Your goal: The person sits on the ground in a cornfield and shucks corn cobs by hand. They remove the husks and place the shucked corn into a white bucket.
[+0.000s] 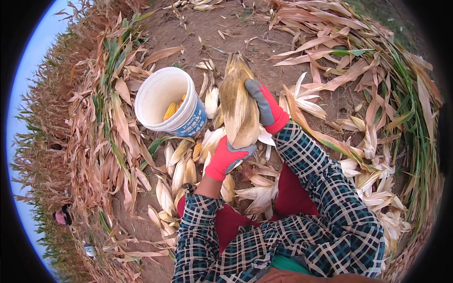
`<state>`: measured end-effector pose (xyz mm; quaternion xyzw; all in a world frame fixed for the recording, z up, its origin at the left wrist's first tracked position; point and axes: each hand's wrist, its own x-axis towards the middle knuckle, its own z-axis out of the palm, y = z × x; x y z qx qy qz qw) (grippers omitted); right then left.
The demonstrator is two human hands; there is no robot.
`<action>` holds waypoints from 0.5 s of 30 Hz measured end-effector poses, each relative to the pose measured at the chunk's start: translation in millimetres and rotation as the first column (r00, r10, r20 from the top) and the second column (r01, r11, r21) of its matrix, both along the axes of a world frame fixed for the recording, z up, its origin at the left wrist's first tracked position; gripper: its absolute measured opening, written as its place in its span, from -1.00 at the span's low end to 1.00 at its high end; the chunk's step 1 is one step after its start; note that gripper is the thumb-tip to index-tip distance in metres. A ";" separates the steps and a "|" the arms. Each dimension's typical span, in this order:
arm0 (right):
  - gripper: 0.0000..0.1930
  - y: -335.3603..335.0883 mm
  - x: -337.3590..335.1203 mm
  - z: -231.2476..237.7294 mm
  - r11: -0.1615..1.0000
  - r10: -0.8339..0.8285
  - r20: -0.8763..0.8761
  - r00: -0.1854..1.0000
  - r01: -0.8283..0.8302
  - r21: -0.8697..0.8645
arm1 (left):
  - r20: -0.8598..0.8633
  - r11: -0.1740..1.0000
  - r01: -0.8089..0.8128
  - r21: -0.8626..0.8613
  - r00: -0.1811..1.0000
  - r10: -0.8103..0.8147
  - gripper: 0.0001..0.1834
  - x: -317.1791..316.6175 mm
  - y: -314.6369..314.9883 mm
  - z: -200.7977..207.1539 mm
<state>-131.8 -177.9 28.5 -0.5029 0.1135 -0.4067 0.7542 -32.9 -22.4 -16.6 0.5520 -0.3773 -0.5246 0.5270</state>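
Note:
An ear of corn, still in its dry tan husk with brown stains, is held up in front of me. My left hand, in a red and grey glove, grips its lower end. Around its upper right side, my right hand is closed in a matching glove, the fingertips partly hidden behind the husk. Beyond my left hand stands a white bucket with a blue label, and a few bare yellow cobs lie inside it. Below the bucket, a yellow cob shows among several unopened ears on the ground.
Dry corn stalks and leaves are heaped on the left, with another heap curving along the right. Peeled husks litter the brown soil. Standing corn borders the far left, where a person is partly visible.

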 end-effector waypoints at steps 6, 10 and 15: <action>-0.51 -28.1 -6.3 1.6 0.930 -0.312 -0.291 0.905 0.228 -0.288 | 0.865 0.975 -0.178 -0.130 0.460 0.199 0.02 34.6 -13.7 -4.2; -0.61 -28.8 -6.7 -8.4 0.846 -0.442 -0.253 0.860 0.307 -0.435 | 0.948 0.946 -0.257 -0.198 0.196 0.252 0.05 54.8 -10.0 -16.5; -0.68 -11.7 7.2 -1.2 0.896 -0.434 -0.086 0.897 0.420 -0.145 | 0.921 0.889 -0.312 -0.334 0.095 0.379 0.05 47.5 -9.7 -17.2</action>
